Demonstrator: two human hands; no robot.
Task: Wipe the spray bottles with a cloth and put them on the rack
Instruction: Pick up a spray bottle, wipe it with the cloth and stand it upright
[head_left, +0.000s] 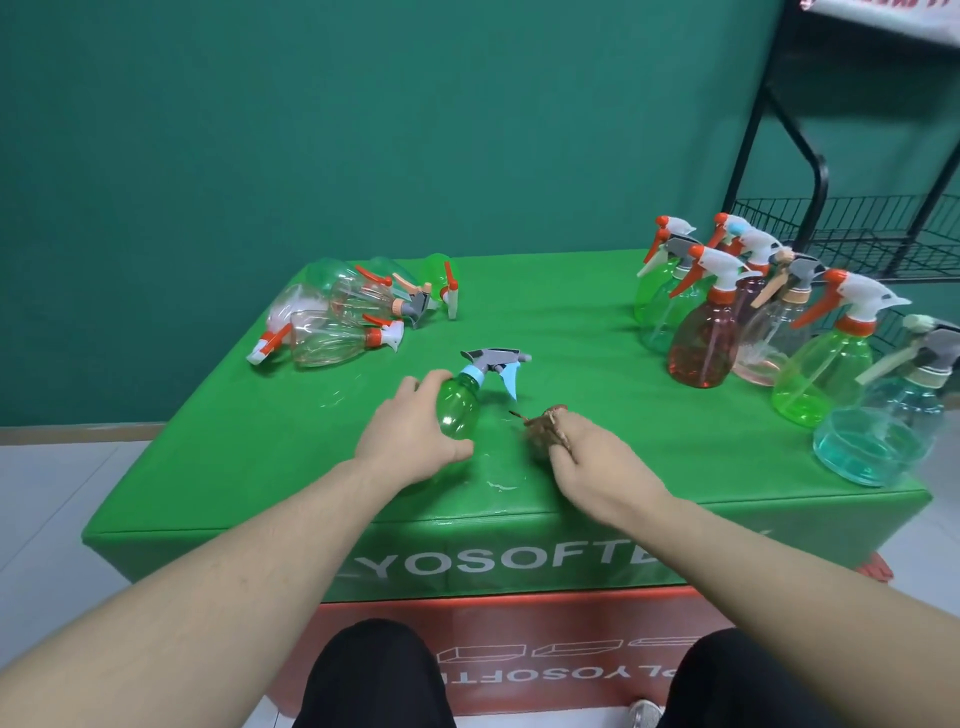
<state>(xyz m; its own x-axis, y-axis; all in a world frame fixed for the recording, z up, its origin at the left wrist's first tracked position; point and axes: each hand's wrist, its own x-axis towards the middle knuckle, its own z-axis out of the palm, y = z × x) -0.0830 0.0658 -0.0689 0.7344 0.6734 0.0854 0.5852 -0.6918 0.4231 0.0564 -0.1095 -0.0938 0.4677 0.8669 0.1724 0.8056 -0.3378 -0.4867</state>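
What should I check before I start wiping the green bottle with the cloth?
1. Left hand has a grip on the green bottle: ok.
2. Right hand holds the cloth: ok.
3. Cloth touching the bottle: not ok, they are apart.
4. Bottle lifted off the table: cannot tell.
5. Rack has free space: ok, the shelf in view looks bare.

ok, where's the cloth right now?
Head view: the brown cloth is bunched in the right hand, resting on the green table just right of the green bottle held by the left hand.
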